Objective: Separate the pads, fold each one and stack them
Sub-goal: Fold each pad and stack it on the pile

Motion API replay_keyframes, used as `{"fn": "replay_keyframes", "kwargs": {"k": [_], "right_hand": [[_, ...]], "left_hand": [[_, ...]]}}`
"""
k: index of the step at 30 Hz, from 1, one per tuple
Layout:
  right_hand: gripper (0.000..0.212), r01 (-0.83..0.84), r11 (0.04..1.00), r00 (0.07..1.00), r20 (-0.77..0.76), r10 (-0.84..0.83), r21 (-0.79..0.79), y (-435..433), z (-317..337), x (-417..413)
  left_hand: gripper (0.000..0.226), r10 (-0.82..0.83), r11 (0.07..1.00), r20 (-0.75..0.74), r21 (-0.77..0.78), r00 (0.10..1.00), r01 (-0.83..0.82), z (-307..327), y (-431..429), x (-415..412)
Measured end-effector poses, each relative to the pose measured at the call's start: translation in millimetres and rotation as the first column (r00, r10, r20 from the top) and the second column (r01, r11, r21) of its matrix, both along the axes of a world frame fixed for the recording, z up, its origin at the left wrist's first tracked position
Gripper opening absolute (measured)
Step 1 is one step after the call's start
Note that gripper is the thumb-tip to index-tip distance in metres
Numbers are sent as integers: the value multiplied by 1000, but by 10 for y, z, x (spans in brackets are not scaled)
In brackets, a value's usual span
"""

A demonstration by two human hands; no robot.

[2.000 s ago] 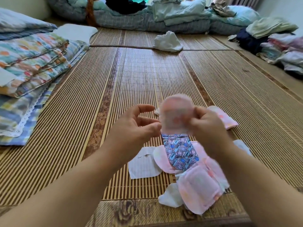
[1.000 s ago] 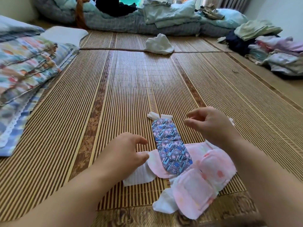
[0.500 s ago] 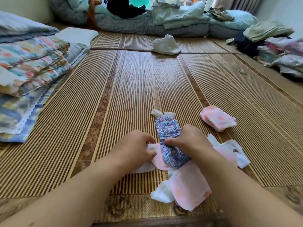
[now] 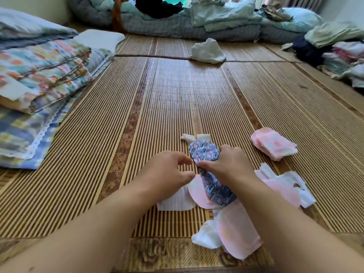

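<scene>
A blue patterned pad (image 4: 204, 151) lies lengthwise on the bamboo mat (image 4: 167, 99), on top of a heap of pink and white pads (image 4: 236, 231). My right hand (image 4: 226, 167) grips the blue pad across its middle, thumb at the pad's left edge. My left hand (image 4: 165, 174) sits just left of it, forefinger and thumb apart, thumb tip at a pink pad's rim (image 4: 197, 192). One folded pink pad (image 4: 273, 143) lies by itself to the right. More pink and white pads (image 4: 285, 186) spread out behind my right wrist.
Folded patterned quilts (image 4: 39, 75) are stacked along the left. A crumpled white cloth (image 4: 207, 51) lies far up the mat. Bedding (image 4: 216, 18) is piled along the back and clothes (image 4: 338, 50) at the right.
The folded pink pad left my hands and now lies on the mat at the right. Both hands came down onto the blue patterned pad, and the right hand has closed around it.
</scene>
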State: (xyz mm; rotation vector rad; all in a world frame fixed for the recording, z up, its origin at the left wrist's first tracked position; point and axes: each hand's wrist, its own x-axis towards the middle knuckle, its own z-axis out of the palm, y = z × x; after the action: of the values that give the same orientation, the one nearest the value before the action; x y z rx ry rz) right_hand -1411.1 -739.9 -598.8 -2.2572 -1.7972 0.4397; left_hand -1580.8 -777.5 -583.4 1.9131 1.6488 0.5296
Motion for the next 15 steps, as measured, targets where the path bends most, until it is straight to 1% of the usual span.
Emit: {"fn": "replay_keyframes", "kwargs": {"k": [3, 5, 6, 8, 9, 10, 11, 12, 13, 14, 15], "right_hand": [[66, 9, 996, 999, -34, -12, -93, 98, 33, -12], [53, -5, 994, 997, -73, -3, -109, 122, 53, -7], [44, -28, 997, 996, -89, 21, -75, 115, 63, -18], [27, -99, 992, 984, -140, 110, 79, 70, 93, -60], [19, -142, 973, 968, -178, 174, 181, 40, 111, -84], [10, -188, 944, 950, -195, 245, 273, 2, 142, -112], [5, -254, 900, 932, -161, 326, 353, -40, 171, -129], [18, -324, 854, 918, -84, 388, 406, -94, 208, -151], [30, -401, 808, 899, 15, 438, 431, -148, 225, -169], [38, -451, 778, 884, 97, 458, 437, -204, 242, -194], [44, -488, 757, 868, 150, 474, 435, -259, 250, -223]], "left_hand": [[39, 13, 1000, 6, -4, 1000, -13, 21, -8, -38], [39, 14, 1000, 19, -13, 1000, -14, 32, -15, -71], [39, 11, 1000, 28, -21, 1000, -10, 31, -14, -92], [42, 5, 999, 80, -48, 997, -1, 37, 1, -145], [46, 17, 997, 153, -79, 988, -5, 54, 13, -173], [52, 46, 991, 264, -133, 963, -10, 78, 25, -197], [62, 87, 979, 397, -205, 914, -4, 107, 37, -214], [73, 134, 962, 522, -274, 843, 17, 140, 45, -219], [81, 182, 942, 610, -334, 771, 42, 169, 49, -219], [81, 216, 924, 669, -375, 711, 72, 188, 49, -216], [72, 228, 916, 710, -389, 666, 101, 199, 50, -208]]}}
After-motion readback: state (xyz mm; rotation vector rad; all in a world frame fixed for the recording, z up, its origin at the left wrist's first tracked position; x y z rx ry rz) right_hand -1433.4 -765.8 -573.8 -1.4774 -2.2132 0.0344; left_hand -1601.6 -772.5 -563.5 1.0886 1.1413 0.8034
